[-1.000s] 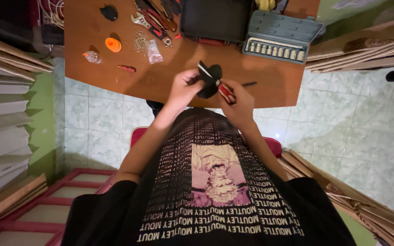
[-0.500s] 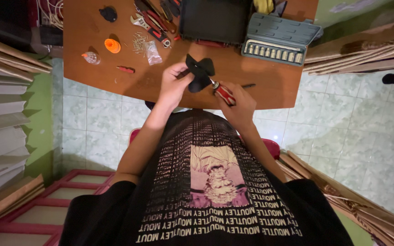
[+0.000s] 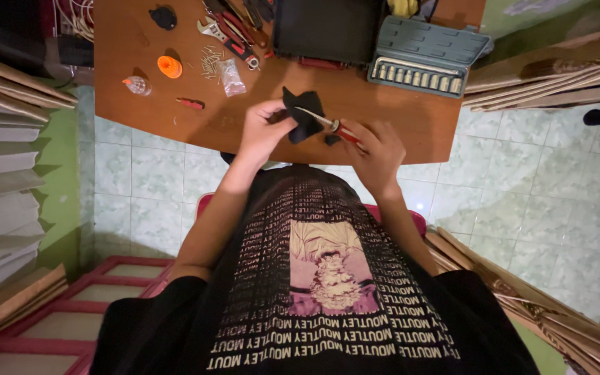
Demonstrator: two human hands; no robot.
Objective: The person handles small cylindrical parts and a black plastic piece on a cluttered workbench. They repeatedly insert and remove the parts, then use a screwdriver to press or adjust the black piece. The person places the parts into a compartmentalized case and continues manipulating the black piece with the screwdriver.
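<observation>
Head view, near to far: the right hand (image 3: 378, 149) grips a red-handled screwdriver (image 3: 329, 125), its thin shaft laid against a small black part (image 3: 303, 114) that the left hand (image 3: 262, 132) pinches closed by one edge. Half a second ago that part was lower and flatter over the worktop (image 3: 196, 132); now it is raised and turned more edge-on toward the tip (so the tool seems to be working into it, though the contact point is too small to tell). Further off lie a clear bag (image 3: 231, 76), an orange cap (image 3: 170, 67) and a grey socket case (image 3: 428, 59).
</observation>
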